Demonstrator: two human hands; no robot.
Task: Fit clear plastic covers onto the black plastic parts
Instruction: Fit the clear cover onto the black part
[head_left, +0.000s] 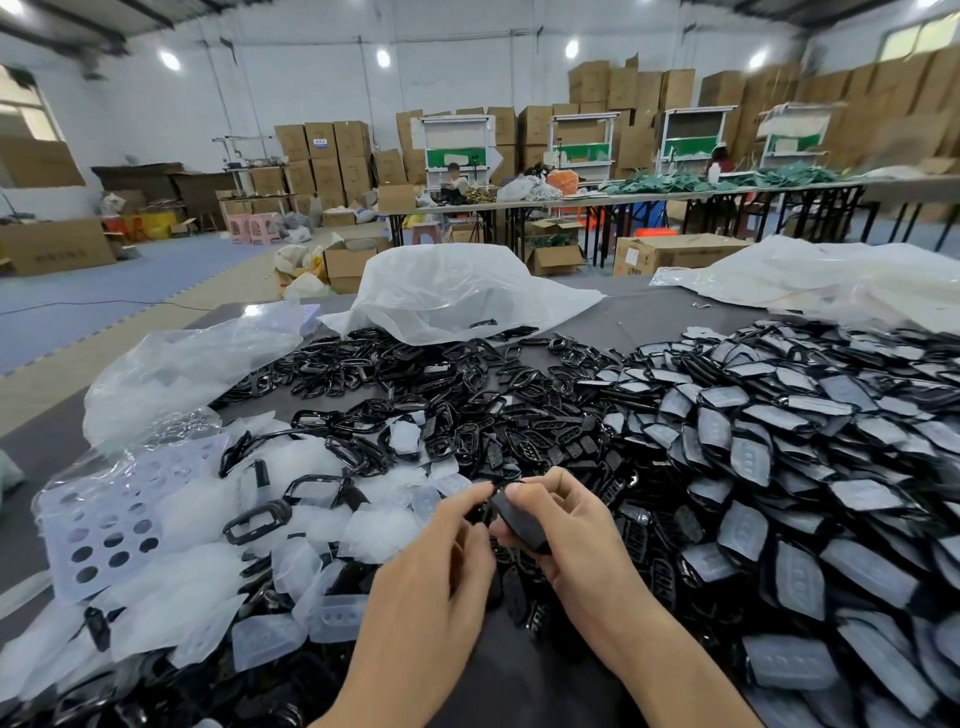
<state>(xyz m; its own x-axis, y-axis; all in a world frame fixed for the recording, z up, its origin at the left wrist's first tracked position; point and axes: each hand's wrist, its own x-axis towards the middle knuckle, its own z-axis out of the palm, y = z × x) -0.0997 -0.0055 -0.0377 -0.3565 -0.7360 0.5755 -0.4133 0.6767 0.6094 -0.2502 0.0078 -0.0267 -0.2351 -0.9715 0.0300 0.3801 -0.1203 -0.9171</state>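
Black plastic part (521, 524) pinched by left hand (434, 571), right hand (569, 530).

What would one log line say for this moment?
left hand: pinches black part | right hand: grips it | covered pile: right

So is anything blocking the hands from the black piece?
No, nothing visible. The right hand grips the black part, and the left hand pinches its left edge.
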